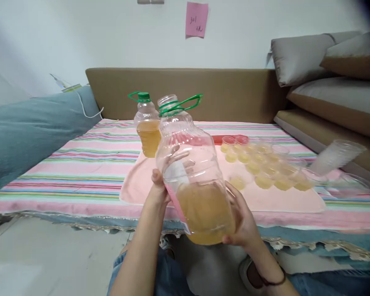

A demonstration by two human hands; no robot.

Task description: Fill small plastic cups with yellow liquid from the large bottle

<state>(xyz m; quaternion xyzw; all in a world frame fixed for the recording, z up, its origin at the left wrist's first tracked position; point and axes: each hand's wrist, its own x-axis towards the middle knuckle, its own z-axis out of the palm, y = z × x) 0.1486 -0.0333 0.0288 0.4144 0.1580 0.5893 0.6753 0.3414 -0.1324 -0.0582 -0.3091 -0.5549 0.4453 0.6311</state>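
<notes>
Between my hands is a large clear plastic bottle (200,176), about half full of pale yellow-brown liquid. It tilts to the left, its neck is uncapped, and a green loop handle sits round the neck. My left hand (162,185) grips its left side, with the fingers showing through the clear wall. My right hand (242,220) is wrapped round the lower right side. Behind it, a second bottle (149,137) with a green cap stands upright, holding similar liquid. To the right, several clear plastic cups (265,179) with yellowish liquid stand close together on a pink cloth (142,185).
A tilted stack of clear cups (337,158) is at the right, near a clear plastic lid or dish (351,183). A red object (217,139) lies behind the cups. Grey-brown cushions (342,94) are piled at the right end of the striped cover (80,164).
</notes>
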